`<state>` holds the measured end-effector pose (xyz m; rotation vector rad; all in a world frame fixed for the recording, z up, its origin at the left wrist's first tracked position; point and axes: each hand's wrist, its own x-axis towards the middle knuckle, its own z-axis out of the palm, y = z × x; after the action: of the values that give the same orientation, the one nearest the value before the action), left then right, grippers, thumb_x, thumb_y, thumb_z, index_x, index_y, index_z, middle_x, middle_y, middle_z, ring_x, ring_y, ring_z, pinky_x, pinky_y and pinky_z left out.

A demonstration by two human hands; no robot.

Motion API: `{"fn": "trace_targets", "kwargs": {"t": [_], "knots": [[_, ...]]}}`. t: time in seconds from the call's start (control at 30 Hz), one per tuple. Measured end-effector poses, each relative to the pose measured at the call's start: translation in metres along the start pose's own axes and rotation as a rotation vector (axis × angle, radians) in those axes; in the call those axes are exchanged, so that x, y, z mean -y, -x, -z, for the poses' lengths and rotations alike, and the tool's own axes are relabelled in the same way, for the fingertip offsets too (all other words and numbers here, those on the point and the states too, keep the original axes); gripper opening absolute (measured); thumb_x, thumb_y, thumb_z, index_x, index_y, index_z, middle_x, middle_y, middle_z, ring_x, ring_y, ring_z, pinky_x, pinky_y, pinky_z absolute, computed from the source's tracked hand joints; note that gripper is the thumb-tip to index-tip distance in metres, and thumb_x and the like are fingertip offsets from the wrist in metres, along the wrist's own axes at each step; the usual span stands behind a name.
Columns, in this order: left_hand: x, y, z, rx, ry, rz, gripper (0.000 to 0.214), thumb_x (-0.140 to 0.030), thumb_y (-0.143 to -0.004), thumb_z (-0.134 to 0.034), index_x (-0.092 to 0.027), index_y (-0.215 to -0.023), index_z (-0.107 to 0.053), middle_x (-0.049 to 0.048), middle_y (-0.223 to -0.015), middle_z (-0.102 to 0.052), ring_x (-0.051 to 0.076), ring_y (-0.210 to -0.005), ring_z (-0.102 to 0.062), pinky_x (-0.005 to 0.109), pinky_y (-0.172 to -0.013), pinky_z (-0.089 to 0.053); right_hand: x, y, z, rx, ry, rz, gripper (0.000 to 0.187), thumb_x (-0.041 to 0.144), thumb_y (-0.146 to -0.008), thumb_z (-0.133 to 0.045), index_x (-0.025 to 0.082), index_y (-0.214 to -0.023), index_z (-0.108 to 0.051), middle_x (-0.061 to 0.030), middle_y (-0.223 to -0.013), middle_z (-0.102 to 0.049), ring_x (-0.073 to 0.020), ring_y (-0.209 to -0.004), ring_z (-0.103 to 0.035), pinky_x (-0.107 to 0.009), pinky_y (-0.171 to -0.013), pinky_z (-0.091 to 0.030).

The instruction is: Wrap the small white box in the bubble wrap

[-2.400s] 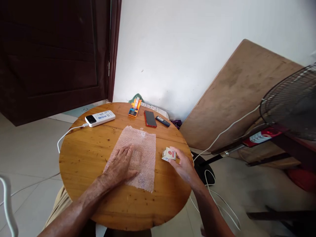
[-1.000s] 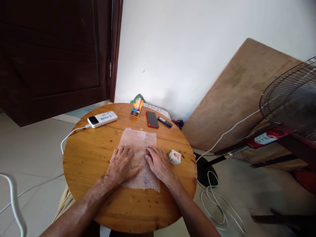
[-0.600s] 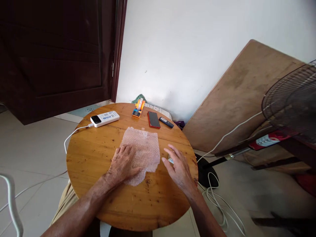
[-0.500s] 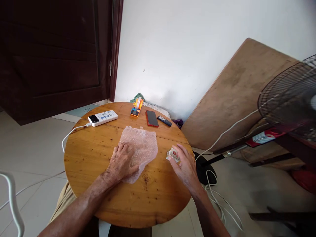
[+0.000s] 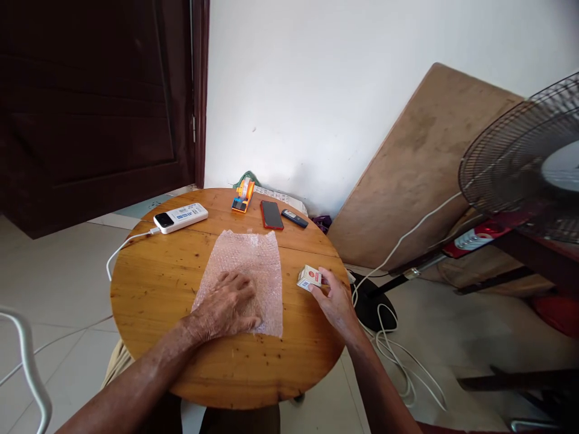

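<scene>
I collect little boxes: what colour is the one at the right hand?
The small carton is mostly off-white with red print on top; the head view shows it.

The small pale box (image 5: 309, 276), printed in red, stuck out leftward from the grip of the right hand (image 5: 335, 299). The translucent bubble wrap (image 5: 246, 253) was spread beneath the left hand (image 5: 228, 306), extending beyond it.

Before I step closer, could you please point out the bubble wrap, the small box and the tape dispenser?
Bubble wrap (image 5: 248, 258): head view, on the sheet's upper middle.
Small box (image 5: 309, 276): head view, on its printed face.
Tape dispenser (image 5: 243, 194): head view, near the middle of its body.
</scene>
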<state>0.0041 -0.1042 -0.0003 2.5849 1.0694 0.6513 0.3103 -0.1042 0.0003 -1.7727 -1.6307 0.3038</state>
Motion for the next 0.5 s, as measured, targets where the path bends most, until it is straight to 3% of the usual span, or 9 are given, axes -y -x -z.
{"fn": "trace_targets", "kwargs": {"t": [0.1,0.2,0.27,0.37,0.5], "knots": [[0.0,0.001,-0.003,-0.003,-0.004,0.008,0.043,-0.05,-0.072,-0.073,-0.022,-0.103,-0.062,0.0074,-0.125,-0.059,0.031,-0.119,-0.047,0.052,-0.108,-0.03,0.001,-0.007,0.002,0.054,-0.122,-0.064,0.046,0.037,-0.071,-0.063,0.02,-0.114,-0.061,-0.0091,-0.105,-0.072,-0.026,-0.094,-0.068,-0.043,-0.084,-0.053],[0.0,0.0,-0.004,-0.004,0.003,0.007,0.044,-0.051,-0.07,-0.074,-0.023,-0.102,-0.063,0.0071,-0.125,-0.058,0.031,-0.119,-0.047,0.051,-0.108,-0.03,0.019,-0.007,0.012,0.013,-0.299,-0.118,0.041,0.039,-0.068,-0.071,0.021,-0.104,-0.063,-0.0077,-0.097,-0.074,-0.0251,-0.086,-0.069,-0.042,-0.08,-0.055],[0.0,-0.001,-0.003,0.007,0.005,0.004,0.046,-0.052,-0.069,-0.075,-0.023,-0.102,-0.064,0.0079,-0.127,-0.057,0.031,-0.12,-0.047,0.052,-0.108,-0.031,0.044,-0.003,0.023,-0.019,-0.452,-0.107,0.041,0.042,-0.07,-0.074,0.02,-0.103,-0.063,-0.0093,-0.102,-0.073,-0.025,-0.089,-0.069,-0.041,-0.082,-0.055],[-0.001,-0.002,-0.001,0.017,0.011,0.003,0.048,-0.051,-0.068,-0.075,-0.022,-0.105,-0.064,0.0097,-0.126,-0.057,0.032,-0.12,-0.047,0.053,-0.108,-0.031,0.093,0.006,0.031,0.043,-0.663,-0.029,0.042,0.042,-0.075,-0.073,0.023,-0.11,-0.06,-0.0075,-0.113,-0.07,-0.0231,-0.1,-0.067,-0.037,-0.089,-0.052],[-0.002,-0.001,0.0,-0.043,0.135,0.063,0.053,-0.046,-0.067,-0.077,-0.023,-0.113,-0.063,0.0088,-0.124,-0.059,0.032,-0.122,-0.048,0.052,-0.109,-0.035,0.152,0.014,0.007,0.323,-0.832,0.057,0.041,0.04,-0.077,-0.073,0.024,-0.112,-0.057,-0.0058,-0.117,-0.067,-0.0218,-0.103,-0.066,-0.035,-0.09,-0.052]]}}
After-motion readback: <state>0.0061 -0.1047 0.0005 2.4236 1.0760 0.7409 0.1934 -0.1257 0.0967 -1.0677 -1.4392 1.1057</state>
